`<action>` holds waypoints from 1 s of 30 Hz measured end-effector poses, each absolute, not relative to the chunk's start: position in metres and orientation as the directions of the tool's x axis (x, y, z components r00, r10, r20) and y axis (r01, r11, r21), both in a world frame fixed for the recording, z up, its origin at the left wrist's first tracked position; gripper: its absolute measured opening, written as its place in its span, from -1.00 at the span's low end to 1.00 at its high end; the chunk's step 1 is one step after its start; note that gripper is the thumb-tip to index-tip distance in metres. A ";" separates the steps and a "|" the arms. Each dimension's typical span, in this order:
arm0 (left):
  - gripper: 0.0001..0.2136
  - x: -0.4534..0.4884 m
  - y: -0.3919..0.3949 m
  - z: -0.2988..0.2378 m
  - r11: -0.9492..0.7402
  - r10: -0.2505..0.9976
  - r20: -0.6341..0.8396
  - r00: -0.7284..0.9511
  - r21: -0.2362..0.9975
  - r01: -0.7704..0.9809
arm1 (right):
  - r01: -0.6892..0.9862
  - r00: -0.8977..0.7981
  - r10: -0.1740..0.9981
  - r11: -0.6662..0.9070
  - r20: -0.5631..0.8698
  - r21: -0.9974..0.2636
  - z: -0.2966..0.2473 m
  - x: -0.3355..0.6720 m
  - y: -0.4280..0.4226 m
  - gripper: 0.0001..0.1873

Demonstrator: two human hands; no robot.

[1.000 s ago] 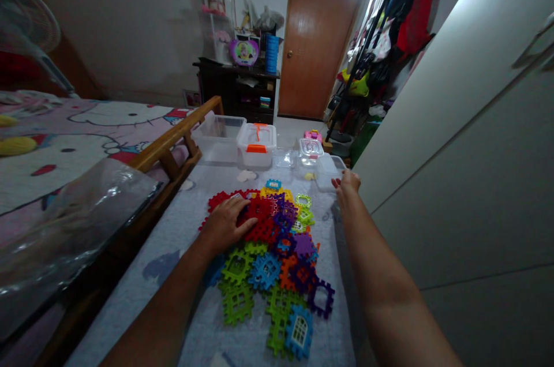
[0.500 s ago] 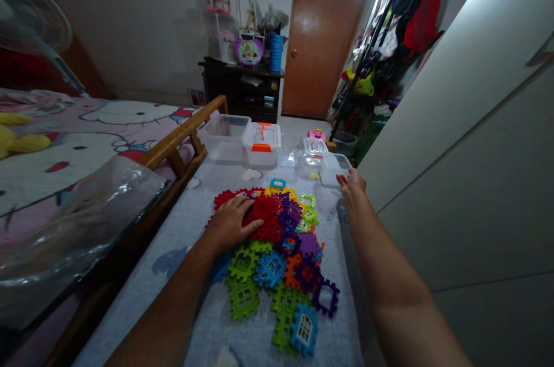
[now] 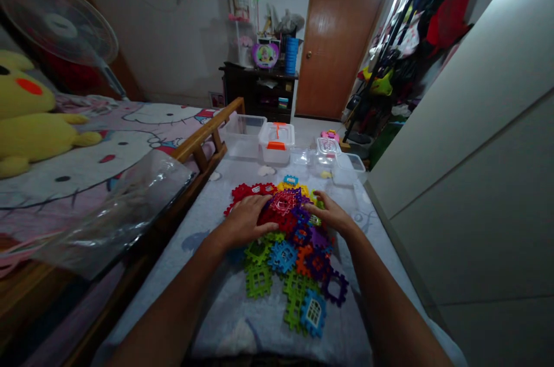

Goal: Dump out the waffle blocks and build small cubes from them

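Note:
A heap of interlocking plastic building pieces (image 3: 283,253) in several colours lies on the pale blue cloth (image 3: 234,321) before me. My left hand (image 3: 249,220) rests on the red pieces (image 3: 283,221) at the heap's left side, fingers stretched out and thumb apart. From the other side, my right hand (image 3: 331,214) reaches over the purple pieces (image 3: 300,214) and the green ones, its fingers extended and apart. Nothing shows in either grasp. Toward me lie green pieces (image 3: 258,281), a blue window piece (image 3: 313,312) and a dark purple frame piece (image 3: 334,287).
Clear plastic boxes stand beyond the heap: a large open one (image 3: 244,136), one with orange latches (image 3: 277,145) and smaller ones (image 3: 348,169). A wooden rail (image 3: 210,133) and a plastic bag (image 3: 125,211) flank the left; a white cabinet (image 3: 467,182) borders the right.
My right hand has come from the small clear box at the right edge back to the heap. My left hand stays on the red pieces. The view has shifted left.

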State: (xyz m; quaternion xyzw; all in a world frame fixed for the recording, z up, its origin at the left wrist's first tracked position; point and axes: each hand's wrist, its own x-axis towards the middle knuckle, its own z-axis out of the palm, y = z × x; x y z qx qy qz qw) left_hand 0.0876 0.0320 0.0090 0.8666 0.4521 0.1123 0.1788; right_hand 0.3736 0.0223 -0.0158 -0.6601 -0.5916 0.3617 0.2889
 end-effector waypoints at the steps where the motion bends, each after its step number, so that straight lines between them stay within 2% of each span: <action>1: -0.18 0.084 0.026 0.008 -0.523 0.823 0.019 0.568 0.415 0.744 | 0.619 0.008 0.990 -0.114 -0.139 -0.777 -0.014 0.370 0.023 -0.06; 3: 0.07 0.079 0.013 0.005 -0.515 0.820 -0.019 0.573 0.414 0.750 | 0.692 -0.052 0.991 -0.051 -0.120 -0.720 -0.010 0.363 0.023 -0.04; 5: 0.23 0.078 0.001 -0.001 -0.500 0.824 -0.049 0.564 0.406 0.765 | 0.720 -0.112 0.991 0.027 -0.078 -0.694 -0.009 0.356 0.022 -0.01; 9: 0.26 0.085 -0.008 -0.009 -0.503 0.833 -0.016 0.552 0.393 0.770 | 0.695 -0.201 0.979 0.172 0.040 -0.698 -0.013 0.345 0.015 0.07; 14: 0.12 0.101 0.000 -0.011 -0.593 0.780 0.116 0.614 0.450 0.668 | 0.584 -0.239 0.967 0.216 0.089 -0.783 -0.018 0.342 0.007 0.22; 18: -0.14 0.114 0.008 -0.010 -0.650 0.745 0.225 0.629 0.457 0.607 | 0.422 -0.244 0.962 0.217 0.120 -0.880 -0.023 0.345 0.005 0.23; 27: -0.53 0.142 0.022 0.003 -0.749 0.659 0.402 0.635 0.424 0.509 | 0.074 -0.198 0.972 0.145 0.128 -0.987 -0.024 0.355 0.009 -0.23; 30: -0.62 0.135 0.020 0.004 -0.745 0.665 0.442 0.603 0.452 0.490 | 0.031 -0.153 0.982 0.117 0.111 -0.993 -0.023 0.364 0.011 -0.39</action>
